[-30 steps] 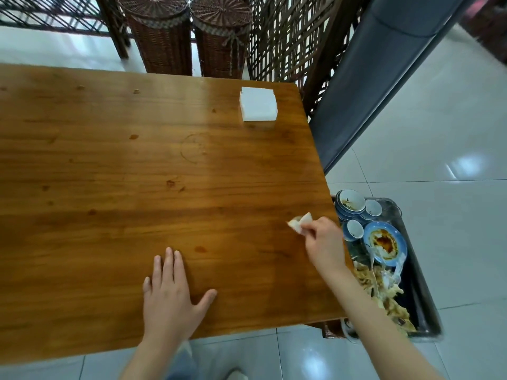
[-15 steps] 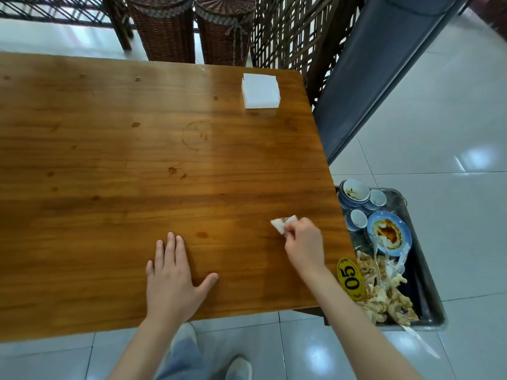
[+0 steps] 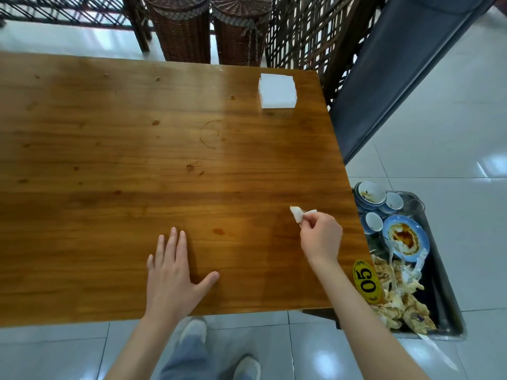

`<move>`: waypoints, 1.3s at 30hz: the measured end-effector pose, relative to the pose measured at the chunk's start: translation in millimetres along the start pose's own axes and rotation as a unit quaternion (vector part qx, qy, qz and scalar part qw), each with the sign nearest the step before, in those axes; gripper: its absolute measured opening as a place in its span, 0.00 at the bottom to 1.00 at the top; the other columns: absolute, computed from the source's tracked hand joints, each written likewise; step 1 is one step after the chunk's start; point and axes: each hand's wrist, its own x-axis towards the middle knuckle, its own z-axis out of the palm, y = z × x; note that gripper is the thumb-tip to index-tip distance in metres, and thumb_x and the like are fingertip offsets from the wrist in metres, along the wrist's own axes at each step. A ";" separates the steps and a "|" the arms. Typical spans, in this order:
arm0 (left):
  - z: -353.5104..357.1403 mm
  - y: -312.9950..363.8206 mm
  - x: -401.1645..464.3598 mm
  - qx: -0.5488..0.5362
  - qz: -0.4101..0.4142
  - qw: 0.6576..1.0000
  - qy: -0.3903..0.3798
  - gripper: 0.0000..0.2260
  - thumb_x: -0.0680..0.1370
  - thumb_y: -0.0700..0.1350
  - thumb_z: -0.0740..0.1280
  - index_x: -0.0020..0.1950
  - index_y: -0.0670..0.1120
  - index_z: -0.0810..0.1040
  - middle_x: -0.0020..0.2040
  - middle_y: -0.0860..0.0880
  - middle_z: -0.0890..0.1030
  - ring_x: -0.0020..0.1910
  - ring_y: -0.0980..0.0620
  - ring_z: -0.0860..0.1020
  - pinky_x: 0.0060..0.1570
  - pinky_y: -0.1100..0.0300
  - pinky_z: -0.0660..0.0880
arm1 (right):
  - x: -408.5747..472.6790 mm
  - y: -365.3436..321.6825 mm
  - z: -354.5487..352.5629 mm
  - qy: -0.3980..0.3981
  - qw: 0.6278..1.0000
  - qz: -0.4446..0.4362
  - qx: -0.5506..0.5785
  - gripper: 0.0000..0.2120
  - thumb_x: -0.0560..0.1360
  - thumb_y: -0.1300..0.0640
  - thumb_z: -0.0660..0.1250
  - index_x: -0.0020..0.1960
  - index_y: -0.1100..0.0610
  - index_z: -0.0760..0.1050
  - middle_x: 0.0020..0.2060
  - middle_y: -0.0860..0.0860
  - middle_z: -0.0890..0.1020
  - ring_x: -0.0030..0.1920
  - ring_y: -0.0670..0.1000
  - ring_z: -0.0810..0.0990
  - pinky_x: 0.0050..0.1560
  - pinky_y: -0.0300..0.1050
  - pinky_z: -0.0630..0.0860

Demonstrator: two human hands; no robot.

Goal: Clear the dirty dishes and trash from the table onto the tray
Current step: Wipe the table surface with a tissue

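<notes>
The right hand [image 3: 319,237] pinches a crumpled napkin [image 3: 300,214] just above the surface [image 3: 109,160], the loaded tray [image 3: 450,305] lying toward its 3 o'clock past the edge, while the left hand [image 3: 171,275] lies flat, farther off.

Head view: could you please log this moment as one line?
left hand: flat on table | right hand: pinching crumpled napkin | tray: dishes, scraps | napkin stack: far corner
</notes>
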 end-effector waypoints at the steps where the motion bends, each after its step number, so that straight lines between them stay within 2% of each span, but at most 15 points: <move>1: -3.0 -7.0 0.2 0.003 -0.006 1.000 0.003 0.48 0.68 0.72 0.60 0.78 0.47 0.47 0.78 0.48 0.47 0.77 0.47 0.44 0.73 0.45 0.49 | -1.0 -1.8 3.9 -0.002 1.000 0.013 -0.011 0.10 0.77 0.60 0.65 0.55 0.59 0.81 0.49 0.53 0.83 0.49 0.51 0.80 0.46 0.42 0.78; 3: -9.4 -20.1 3.7 0.014 -0.020 1.000 0.007 0.48 0.68 0.72 0.61 0.78 0.47 0.49 0.78 0.47 0.48 0.77 0.46 0.45 0.72 0.42 0.49 | -7.7 -7.7 13.9 -0.001 0.999 0.041 -0.012 0.10 0.77 0.60 0.65 0.56 0.60 0.80 0.51 0.54 0.83 0.51 0.52 0.81 0.47 0.43 0.79; 6: -21.8 -38.8 15.0 0.020 -0.046 0.999 0.020 0.48 0.67 0.72 0.63 0.78 0.48 0.51 0.78 0.47 0.50 0.77 0.45 0.46 0.71 0.39 0.48 | -17.7 -19.0 24.5 0.025 0.997 0.071 -0.009 0.11 0.77 0.61 0.64 0.57 0.61 0.80 0.51 0.55 0.83 0.51 0.52 0.81 0.45 0.38 0.75; 9: -29.3 -53.2 23.3 0.029 -0.043 0.999 0.006 0.48 0.67 0.73 0.61 0.78 0.48 0.50 0.78 0.47 0.50 0.77 0.45 0.47 0.72 0.40 0.49 | -23.7 -35.2 32.1 0.035 0.996 0.082 -0.009 0.11 0.77 0.61 0.65 0.58 0.61 0.79 0.52 0.55 0.83 0.52 0.51 0.81 0.46 0.38 0.76; 14: -27.2 -63.0 28.3 0.040 -0.021 0.999 -0.011 0.48 0.66 0.76 0.55 0.78 0.50 0.47 0.78 0.49 0.49 0.77 0.46 0.46 0.73 0.44 0.48 | -48.3 -80.4 67.7 -0.006 1.000 0.005 -0.009 0.11 0.77 0.60 0.64 0.57 0.59 0.80 0.51 0.53 0.83 0.50 0.48 0.81 0.43 0.29 0.70; 19: -24.8 -70.3 28.6 0.024 -0.003 1.000 -0.002 0.48 0.65 0.75 0.60 0.77 0.50 0.54 0.78 0.48 0.55 0.76 0.45 0.51 0.72 0.42 0.48 | -69.4 -110.1 93.9 -0.028 0.999 -0.031 -0.027 0.10 0.78 0.59 0.63 0.57 0.57 0.80 0.49 0.52 0.82 0.48 0.47 0.80 0.42 0.30 0.70; 23: -27.5 -81.5 32.7 0.005 0.018 1.000 -0.013 0.46 0.66 0.73 0.62 0.77 0.51 0.56 0.77 0.50 0.56 0.76 0.47 0.52 0.72 0.42 0.48 | -80.8 -117.6 99.0 -0.092 0.987 -0.121 -0.057 0.11 0.78 0.61 0.62 0.56 0.56 0.80 0.46 0.50 0.79 0.47 0.46 0.76 0.44 0.35 0.74; 27: -34.7 -88.0 39.8 -0.019 0.035 0.999 -0.018 0.43 0.67 0.72 0.62 0.77 0.53 0.56 0.77 0.52 0.55 0.76 0.48 0.50 0.73 0.44 0.46 | -100.4 -121.3 100.9 -0.179 0.964 -0.189 -0.050 0.10 0.74 0.66 0.64 0.43 0.57 0.83 0.44 0.49 0.79 0.50 0.47 0.73 0.49 0.36 0.73; 30: -41.9 -92.9 46.2 -0.035 0.049 0.998 -0.016 0.41 0.68 0.71 0.62 0.76 0.53 0.57 0.77 0.52 0.55 0.76 0.49 0.50 0.73 0.44 0.46 | -110.1 -119.9 97.2 -0.111 0.982 -0.153 -0.026 0.09 0.70 0.67 0.64 0.38 0.58 0.81 0.41 0.49 0.80 0.49 0.47 0.74 0.46 0.31 0.70; 33: -46.5 -98.6 55.9 -0.046 0.065 0.997 -0.011 0.40 0.69 0.69 0.63 0.76 0.53 0.58 0.77 0.52 0.57 0.76 0.49 0.51 0.73 0.44 0.46 | -114.0 -120.4 96.7 -0.028 0.990 -0.120 -0.066 0.02 0.69 0.59 0.72 0.42 0.56 0.81 0.41 0.49 0.79 0.47 0.48 0.74 0.41 0.27 0.64; 36: -49.4 -103.8 65.3 -0.054 0.073 0.996 -0.005 0.39 0.69 0.68 0.65 0.75 0.52 0.61 0.76 0.51 0.60 0.76 0.48 0.54 0.72 0.43 0.47 | -112.3 -122.3 102.2 -0.053 0.989 -0.081 -0.112 0.10 0.71 0.49 0.71 0.50 0.53 0.78 0.45 0.47 0.78 0.48 0.46 0.71 0.42 0.32 0.66; 39: -50.6 -107.0 72.6 -0.054 0.088 0.995 -0.002 0.38 0.68 0.67 0.67 0.74 0.52 0.64 0.75 0.50 0.62 0.75 0.47 0.56 0.71 0.42 0.49 | -110.3 -126.0 107.4 -0.057 0.988 -0.075 -0.119 0.07 0.75 0.53 0.67 0.52 0.53 0.80 0.46 0.47 0.79 0.48 0.45 0.72 0.45 0.34 0.69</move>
